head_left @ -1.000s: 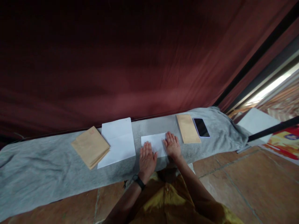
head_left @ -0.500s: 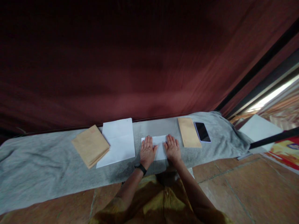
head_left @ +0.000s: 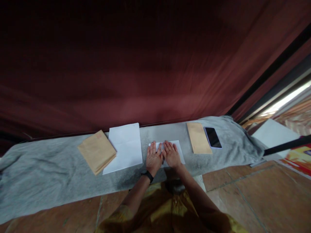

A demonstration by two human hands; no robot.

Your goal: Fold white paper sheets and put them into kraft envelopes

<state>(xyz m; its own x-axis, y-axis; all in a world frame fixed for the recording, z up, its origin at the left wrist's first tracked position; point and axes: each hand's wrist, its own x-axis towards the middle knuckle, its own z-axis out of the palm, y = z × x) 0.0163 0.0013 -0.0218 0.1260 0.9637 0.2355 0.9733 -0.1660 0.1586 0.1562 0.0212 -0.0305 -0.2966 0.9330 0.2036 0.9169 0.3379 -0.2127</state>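
A small white sheet of paper (head_left: 180,152), which looks folded, lies on the grey cloth in front of me. My left hand (head_left: 154,160) rests flat on its left part, fingers stretched out and pointing away from me. Close beside it, my right hand (head_left: 171,156) lies flat on the middle of the paper, fingers extended. The thumbs and fingers of both hands nearly meet or touch. Much of the paper is hidden beneath them. Left of my hands lies a larger stack of white paper (head_left: 126,145). To the right is a single brown envelope (head_left: 199,138).
A pile of brown envelopes (head_left: 97,151) overlaps the white stack's left edge. A phone (head_left: 213,137) lies right of the single envelope. Grey cloth (head_left: 48,171) covers the narrow bench. Behind it hangs a dark red curtain (head_left: 155,106); a dark bar (head_left: 286,145) stands at right.
My right hand has slid left across the small paper, from its right edge to beside my left hand. The paper's right part is now uncovered. My left hand stays in place.
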